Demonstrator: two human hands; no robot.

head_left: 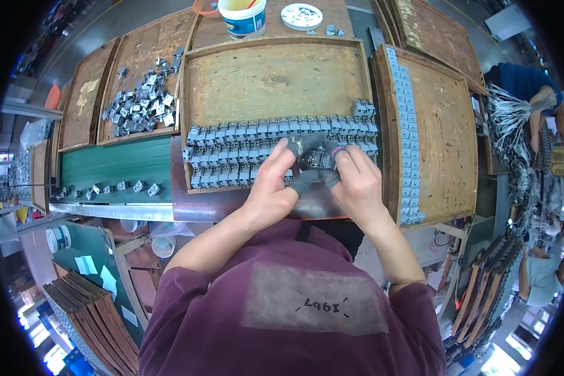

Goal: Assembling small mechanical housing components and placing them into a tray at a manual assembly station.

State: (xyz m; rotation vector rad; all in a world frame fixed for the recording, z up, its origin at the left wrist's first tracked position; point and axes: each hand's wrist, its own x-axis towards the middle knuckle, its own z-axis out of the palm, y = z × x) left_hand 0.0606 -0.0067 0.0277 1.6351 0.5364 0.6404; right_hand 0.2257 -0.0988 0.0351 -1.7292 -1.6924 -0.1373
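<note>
My left hand (274, 183) and my right hand (357, 180) come together over the front of a wooden tray (276, 42). Dark grey covers wrap some of the fingertips. Between them, the fingers of both hands pinch a small dark, metallic block-shaped part (318, 158); its details are partly hidden by the fingers. Rows of similar grey block parts (232, 133) stand close together in the tray, with a few more (363, 108) at the right end of the back row.
At left, a wooden board (150, 47) holds a heap of loose parts (141, 103). Several parts lie along a green belt (113, 163). A right-hand tray (442, 144) carries a column of light-blue pieces (407, 125). Behind stand a bucket (242, 22) and white dish (301, 17). Another person (526, 88) is at far right.
</note>
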